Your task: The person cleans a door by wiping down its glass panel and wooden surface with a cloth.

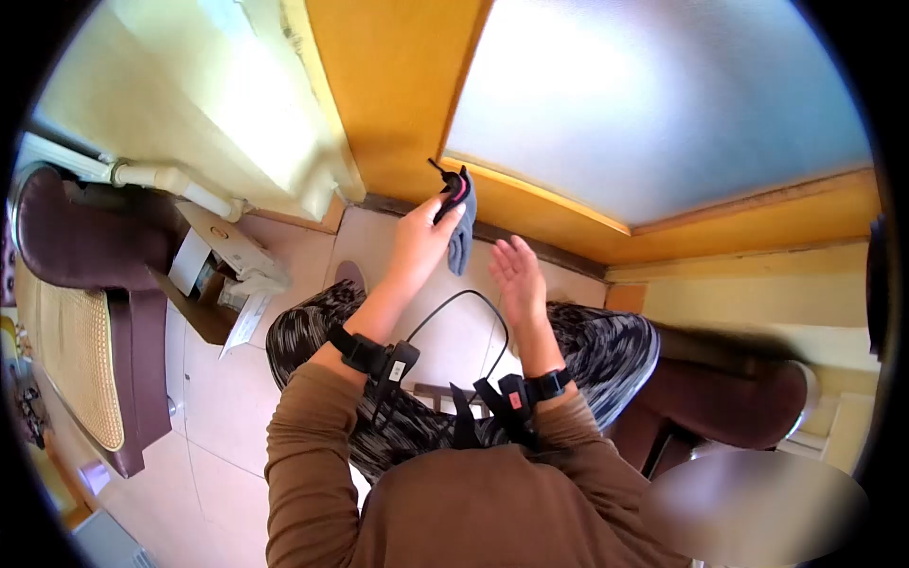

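Observation:
My left hand (422,242) is raised in front of my knees, its fingers closed on a dark object with a pink edge (457,192). A thin black end sticks out at the top of it. A limp grey cloth (461,241) hangs down beside my left fingers; whether it is joined to the dark object I cannot tell. To the right, my right hand (519,276) is open and holds nothing, its fingers stretched upward. It is a short gap away from the cloth.
A yellow-brown door (388,95) with a frosted pane (653,104) stands close ahead. An open cardboard box (205,301) is on the tiled floor at left, near a brown chair (142,379). A black cable (492,308) links the devices on my wrists.

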Demonstrator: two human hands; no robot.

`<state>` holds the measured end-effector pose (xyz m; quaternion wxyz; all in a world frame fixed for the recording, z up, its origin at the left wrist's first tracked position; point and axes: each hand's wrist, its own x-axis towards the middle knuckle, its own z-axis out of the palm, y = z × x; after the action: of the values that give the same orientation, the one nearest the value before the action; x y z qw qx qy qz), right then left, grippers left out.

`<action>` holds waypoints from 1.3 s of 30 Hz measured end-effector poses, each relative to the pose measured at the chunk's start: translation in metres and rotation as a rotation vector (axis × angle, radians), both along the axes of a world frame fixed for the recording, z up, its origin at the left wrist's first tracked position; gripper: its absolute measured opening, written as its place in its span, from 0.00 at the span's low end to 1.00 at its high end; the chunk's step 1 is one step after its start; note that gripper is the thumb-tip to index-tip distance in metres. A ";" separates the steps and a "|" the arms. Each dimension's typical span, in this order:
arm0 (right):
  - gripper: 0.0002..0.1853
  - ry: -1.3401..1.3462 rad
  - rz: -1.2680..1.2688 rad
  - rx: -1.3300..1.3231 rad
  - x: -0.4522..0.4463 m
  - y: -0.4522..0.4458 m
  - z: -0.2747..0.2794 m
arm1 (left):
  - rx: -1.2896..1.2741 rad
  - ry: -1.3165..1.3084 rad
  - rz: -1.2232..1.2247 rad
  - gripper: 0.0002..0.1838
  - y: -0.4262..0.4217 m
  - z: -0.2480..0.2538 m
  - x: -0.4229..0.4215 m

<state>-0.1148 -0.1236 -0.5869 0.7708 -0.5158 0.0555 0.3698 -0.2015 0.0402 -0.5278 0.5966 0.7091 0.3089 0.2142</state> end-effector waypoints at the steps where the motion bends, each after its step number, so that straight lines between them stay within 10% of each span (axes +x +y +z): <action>1: 0.31 0.022 0.081 0.040 -0.007 -0.001 0.005 | 0.003 -0.006 -0.024 0.18 -0.006 -0.002 -0.004; 3: 0.37 0.054 0.099 0.187 -0.005 -0.002 0.019 | 0.393 -0.087 -0.293 0.17 -0.024 0.011 0.020; 6: 0.28 0.323 0.006 0.563 -0.018 0.007 0.009 | -0.088 -0.154 -0.729 0.22 -0.045 -0.016 0.005; 10: 0.20 0.427 -0.300 0.763 0.026 -0.028 0.047 | -0.066 -0.151 -0.564 0.19 -0.019 0.012 -0.009; 12: 0.20 0.026 -0.332 0.896 0.077 -0.068 0.087 | -0.137 -0.121 -0.436 0.19 -0.002 0.019 -0.009; 15: 0.25 -0.676 -0.783 0.570 0.149 -0.112 0.195 | -0.146 -0.125 -0.363 0.19 0.008 0.018 -0.012; 22: 0.35 -1.390 -1.319 -0.498 0.263 -0.121 0.402 | -0.142 -0.019 -0.332 0.19 0.009 0.005 -0.002; 29: 0.32 -1.415 -1.367 -0.808 0.262 -0.102 0.292 | -0.092 0.016 -0.372 0.17 0.011 -0.002 0.000; 35: 0.34 -0.906 -1.269 -0.773 0.278 -0.124 0.156 | -0.052 0.017 -0.374 0.17 0.006 -0.001 0.003; 39: 0.35 -0.397 -1.199 -0.381 0.283 -0.137 0.226 | -0.049 -0.014 -0.364 0.17 0.007 -0.005 0.006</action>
<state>0.1682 -0.2601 -0.3609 0.7338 -0.5814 0.2544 -0.2423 -0.1950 0.0472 -0.5333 0.6447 0.7370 0.1767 0.1001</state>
